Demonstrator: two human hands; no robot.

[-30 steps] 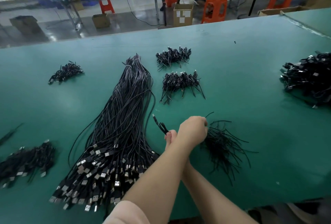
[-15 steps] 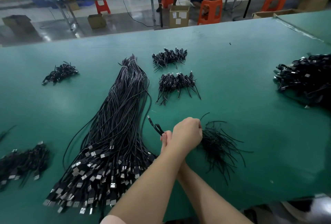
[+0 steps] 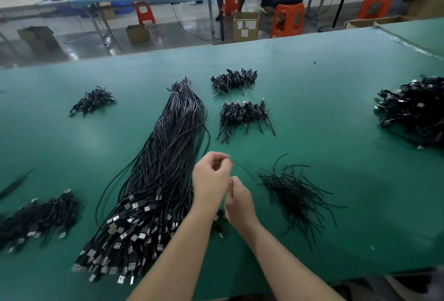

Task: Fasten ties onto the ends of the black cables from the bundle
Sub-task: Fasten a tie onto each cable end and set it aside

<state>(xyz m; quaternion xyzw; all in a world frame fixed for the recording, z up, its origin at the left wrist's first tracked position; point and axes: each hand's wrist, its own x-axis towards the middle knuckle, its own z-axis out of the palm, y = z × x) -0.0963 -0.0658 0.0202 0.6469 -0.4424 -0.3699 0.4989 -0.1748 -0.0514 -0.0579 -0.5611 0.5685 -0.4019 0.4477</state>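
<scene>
1. Bench surface, green, runs from the near edge at the bottom of the view to a far edge beyond the cable piles; a seam crosses its far right corner.
2. Open green room lies between the hands and the near edge to the right, and across the far right middle toward the big black heap at the right edge.
3. Left of the hands the long bundle of black cables fans out, its tied narrow end pointing away and its USB plugs spread toward the near edge.
4. A loose pile of black ties lies just right of the hands, well apart from the bundle.
5. Two small tied cable clusters sit beyond the hands; another lies far left, and one more near the left edge.
6. The left hand is raised above the bench with fingers curled, pinching a thin black tie that trails off to the right.
7. The right hand sits just beside and below it, back toward the camera, fingers curled inward; what it grips is hidden.
8. A dark cable piece shows beneath the two wrists.
9. Both forearms reach in from the near edge, converging at the hands.
</scene>
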